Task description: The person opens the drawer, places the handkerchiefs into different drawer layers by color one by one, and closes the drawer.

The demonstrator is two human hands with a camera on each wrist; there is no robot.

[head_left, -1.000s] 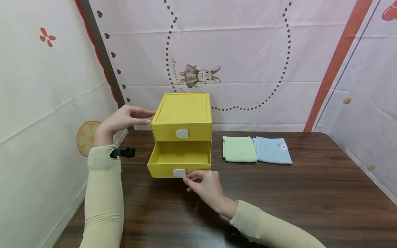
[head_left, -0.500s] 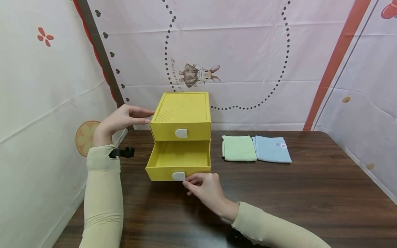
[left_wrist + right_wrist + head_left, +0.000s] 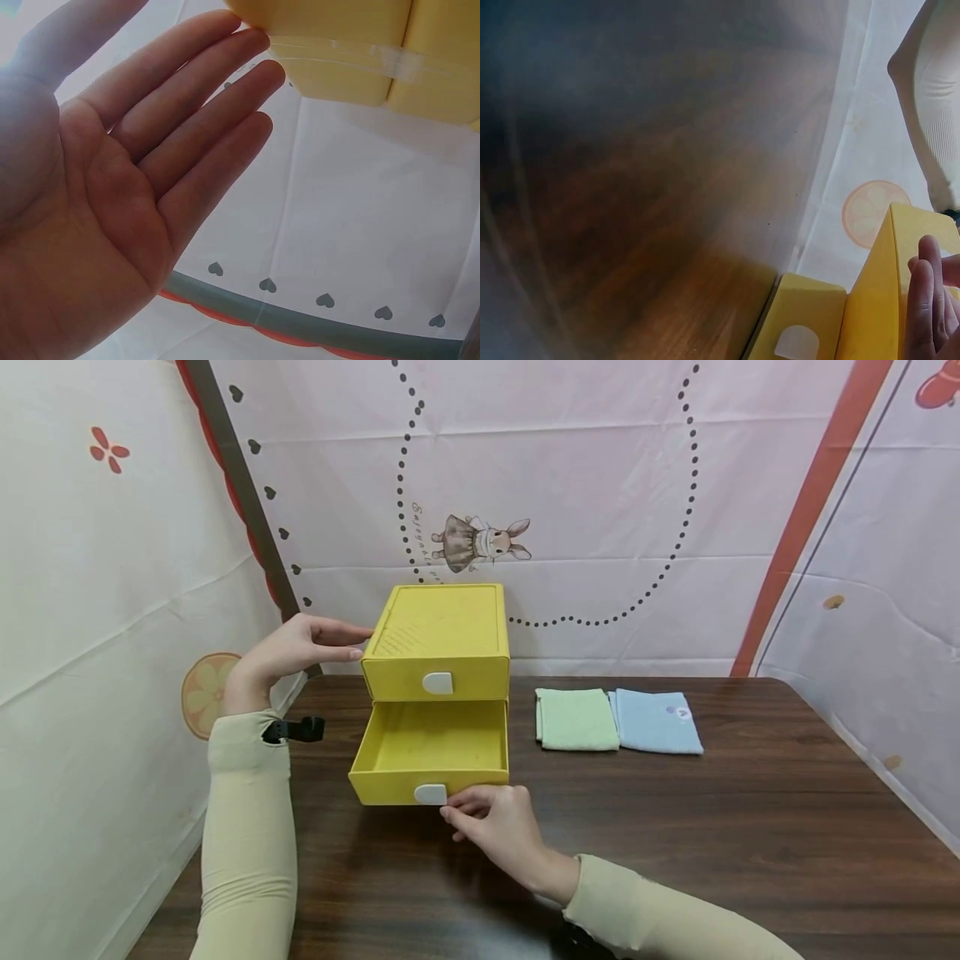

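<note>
A yellow drawer cabinet [image 3: 442, 622] stands at the back of the table, its top drawer [image 3: 476, 679] closed. The drawer [image 3: 381, 789] below it is pulled far out, and its inside is bare. My right hand [image 3: 504, 837] pinches this drawer's front by the white tab [image 3: 431, 794] with thumb and fingers. Under it, the right wrist view shows another closed yellow drawer [image 3: 816, 300] with a white tab, hidden in the head view. My left hand [image 3: 281, 652] rests its straight fingertips against the cabinet's left side, palm showing in the left wrist view.
On the brown table [image 3: 637, 827], right of the cabinet, lie a folded green cloth [image 3: 577, 720] and a folded blue cloth [image 3: 660, 723], edges meeting. A printed fabric sheet [image 3: 600, 502] hangs behind, and another covers the left side.
The open drawer has come further out toward me, my right hand moving with it. My left hand stays against the cabinet's side.
</note>
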